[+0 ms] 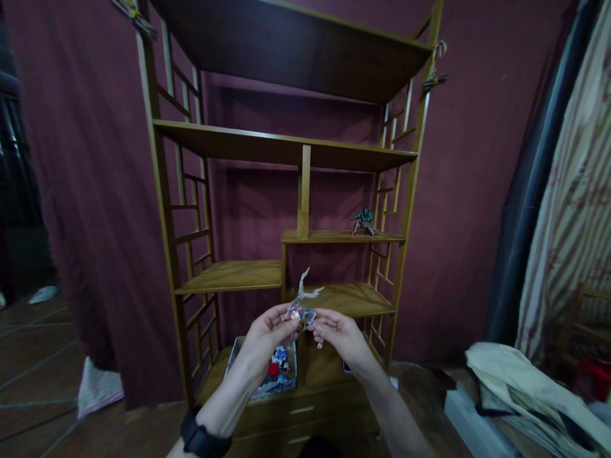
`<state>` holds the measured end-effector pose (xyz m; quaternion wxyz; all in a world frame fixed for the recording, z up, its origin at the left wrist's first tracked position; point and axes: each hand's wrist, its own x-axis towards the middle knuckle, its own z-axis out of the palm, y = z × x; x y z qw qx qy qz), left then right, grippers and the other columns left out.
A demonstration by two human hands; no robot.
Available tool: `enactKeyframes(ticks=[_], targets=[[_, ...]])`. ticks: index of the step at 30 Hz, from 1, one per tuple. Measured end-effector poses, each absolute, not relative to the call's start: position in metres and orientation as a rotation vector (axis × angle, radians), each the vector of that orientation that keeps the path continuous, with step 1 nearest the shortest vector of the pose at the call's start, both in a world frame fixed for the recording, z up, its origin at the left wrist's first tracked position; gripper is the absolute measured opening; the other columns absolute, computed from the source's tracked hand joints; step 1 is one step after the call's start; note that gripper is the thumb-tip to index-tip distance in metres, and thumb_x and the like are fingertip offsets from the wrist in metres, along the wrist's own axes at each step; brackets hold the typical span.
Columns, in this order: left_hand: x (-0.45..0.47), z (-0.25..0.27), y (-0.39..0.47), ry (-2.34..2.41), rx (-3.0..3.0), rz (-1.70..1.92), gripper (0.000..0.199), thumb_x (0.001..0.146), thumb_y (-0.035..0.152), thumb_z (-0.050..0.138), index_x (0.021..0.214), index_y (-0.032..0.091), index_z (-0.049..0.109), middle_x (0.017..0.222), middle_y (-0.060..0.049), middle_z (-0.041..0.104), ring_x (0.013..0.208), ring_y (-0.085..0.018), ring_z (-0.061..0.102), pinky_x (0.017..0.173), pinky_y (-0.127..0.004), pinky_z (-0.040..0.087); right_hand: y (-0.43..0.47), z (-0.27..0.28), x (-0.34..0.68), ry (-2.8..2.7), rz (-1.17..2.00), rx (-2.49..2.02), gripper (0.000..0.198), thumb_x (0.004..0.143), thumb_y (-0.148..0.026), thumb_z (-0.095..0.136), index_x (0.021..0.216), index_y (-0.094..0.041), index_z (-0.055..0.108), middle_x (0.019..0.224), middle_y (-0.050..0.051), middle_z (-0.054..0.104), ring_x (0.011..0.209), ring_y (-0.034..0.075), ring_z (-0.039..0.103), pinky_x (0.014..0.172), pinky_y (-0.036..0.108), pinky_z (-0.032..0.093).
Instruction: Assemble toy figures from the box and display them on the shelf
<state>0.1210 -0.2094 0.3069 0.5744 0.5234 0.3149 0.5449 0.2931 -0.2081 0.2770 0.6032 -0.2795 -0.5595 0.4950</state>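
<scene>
My left hand (267,334) and my right hand (340,336) together hold a clear glass-like figurine (303,302) with branching prongs pointing up. I hold it in front of a wooden display shelf (233,275). A black watch band sits on my left wrist. A small green figurine (363,222) stands on the upper right shelf board. Below my hands, a shallow box (281,374) with several small coloured items rests on the shelf's base.
Dark red curtains hang behind and beside the shelf. Folded cloth and papers (525,394) lie at the lower right. A striped curtain hangs at the far right. White cloth pieces (98,388) lie on the tiled floor at left.
</scene>
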Motion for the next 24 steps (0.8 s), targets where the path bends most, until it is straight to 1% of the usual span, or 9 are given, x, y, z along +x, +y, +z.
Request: enactKeyframes(ticks=[5, 10, 13, 16, 21, 24], targets=[[0.139, 0.331, -0.205, 0.700, 1.265, 1.264, 0.045, 0.062, 0.028, 0.077, 0.102, 0.014, 0.064, 0.095, -0.008, 0.068, 0.071, -0.012, 0.061, 0.065, -0.023, 0.049, -0.210, 0.305, 0.311, -1.272, 1.114, -0.667, 0.046, 0.062, -0.037, 0.077, 0.102, -0.017, 0.066, 0.081, 0.005, 0.070, 0.070, 0.014, 0.062, 0.064, 0.028, 0.049], [0.155, 0.355, -0.194, 0.661, 1.367, 1.262, 0.045, 0.060, 0.028, 0.078, 0.100, 0.013, 0.063, 0.078, -0.004, 0.066, 0.060, -0.010, 0.057, 0.058, -0.023, 0.047, -0.205, 0.331, 0.329, -1.277, 1.047, -0.661, 0.046, 0.061, -0.037, 0.078, 0.100, -0.017, 0.066, 0.080, 0.006, 0.070, 0.074, 0.016, 0.064, 0.067, 0.030, 0.052], [0.165, 0.369, -0.183, 0.631, 1.429, 1.267, 0.048, 0.054, 0.025, 0.080, 0.097, 0.013, 0.064, 0.080, -0.004, 0.067, 0.059, -0.010, 0.057, 0.056, -0.023, 0.046, -0.200, 0.346, 0.341, -1.287, 1.025, -0.667, 0.047, 0.060, -0.037, 0.078, 0.101, -0.016, 0.066, 0.081, 0.006, 0.071, 0.074, 0.017, 0.065, 0.071, 0.033, 0.052], [0.175, 0.381, -0.173, 0.618, 1.460, 1.287, 0.050, 0.050, 0.022, 0.081, 0.096, 0.013, 0.064, 0.081, -0.005, 0.067, 0.062, -0.011, 0.058, 0.057, -0.024, 0.047, -0.193, 0.358, 0.351, -1.306, 1.000, -0.662, 0.048, 0.060, -0.036, 0.079, 0.102, -0.016, 0.066, 0.083, 0.007, 0.071, 0.069, 0.015, 0.064, 0.072, 0.035, 0.052], [0.192, 0.399, -0.160, 0.612, 1.554, 1.318, 0.050, 0.050, 0.019, 0.079, 0.097, 0.012, 0.062, 0.077, -0.003, 0.066, 0.057, -0.010, 0.056, 0.055, -0.024, 0.046, -0.178, 0.375, 0.365, -1.327, 0.948, -0.639, 0.050, 0.058, -0.036, 0.079, 0.101, -0.016, 0.065, 0.082, 0.007, 0.071, 0.070, 0.015, 0.064, 0.072, 0.034, 0.052], [0.201, 0.409, -0.153, 0.613, 1.649, 1.352, 0.045, 0.053, 0.017, 0.075, 0.096, 0.011, 0.062, 0.070, -0.001, 0.064, 0.052, -0.010, 0.054, 0.052, -0.023, 0.044, -0.168, 0.383, 0.373, -1.338, 0.901, -0.645, 0.049, 0.057, -0.036, 0.079, 0.099, -0.016, 0.066, 0.081, 0.006, 0.071, 0.069, 0.015, 0.063, 0.071, 0.033, 0.051]])
